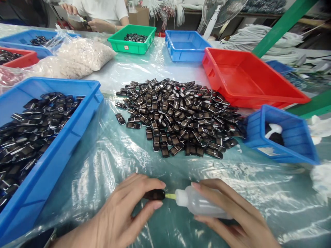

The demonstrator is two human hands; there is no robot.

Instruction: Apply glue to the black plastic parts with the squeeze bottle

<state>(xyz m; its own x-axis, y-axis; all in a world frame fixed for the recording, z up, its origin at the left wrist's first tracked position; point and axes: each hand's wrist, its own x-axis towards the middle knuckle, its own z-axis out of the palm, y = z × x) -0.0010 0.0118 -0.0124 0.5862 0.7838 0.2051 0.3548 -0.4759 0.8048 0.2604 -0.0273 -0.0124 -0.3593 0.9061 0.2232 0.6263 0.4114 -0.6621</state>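
My left hand (pixel 129 203) pinches a small black glossy casing (pixel 157 194) between thumb and fingers, low in the middle of the view. Wrapped round a translucent squeeze bottle (pixel 204 202) is my right hand (pixel 232 210). The bottle lies nearly level, its white cap and thin yellow nozzle (pixel 170 196) pointing left. The nozzle's tip meets the end of the casing; whether it goes inside, I cannot tell. Beyond both hands is a large heap of similar dark casings (pixel 178 117) on the plastic-covered table (pixel 103 165).
At left stands a blue tray (pixel 77 134) full of dark casings. A red tray (pixel 248 79) and a small blue bin (pixel 292 137) are at right. Farther back are a green tray (pixel 129 48), a blue tray (pixel 187 51) and a bag of beige pieces (pixel 85 53). Another person (pixel 100 13) works opposite.
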